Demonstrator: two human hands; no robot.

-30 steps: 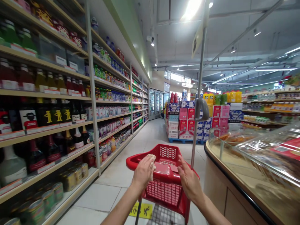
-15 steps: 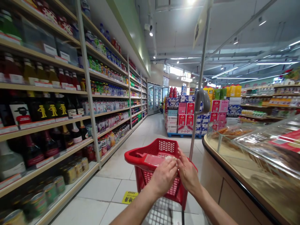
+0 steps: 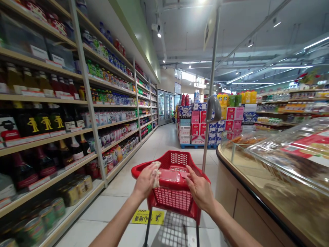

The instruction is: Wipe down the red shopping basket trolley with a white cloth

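Note:
A red plastic shopping cart [image 3: 169, 178] stands in front of me, its handle nearest. My left hand [image 3: 146, 180] is closed on a crumpled whitish cloth [image 3: 156, 173], which lies against the left part of the cart's handle. At the right part of the handle is my right hand [image 3: 199, 187], its fingers apart and nothing seen in it. Whether its fingertips press on the handle I cannot tell. The cart's basket shows no goods from here.
Shelves of bottles and cans [image 3: 113, 127] line the left side. A curved counter [image 3: 231, 178] with packaged food runs along the right. A metal pole [image 3: 208, 103] rises just beyond the cart. Stacked drink cartons [image 3: 197, 125] stand ahead. A yellow sign [image 3: 154, 217] lies on the tiled floor.
My hands, together at the handle's right side before, have moved apart. The left hand went left along the handle with the cloth; the right stayed at the right. My view shifted slightly.

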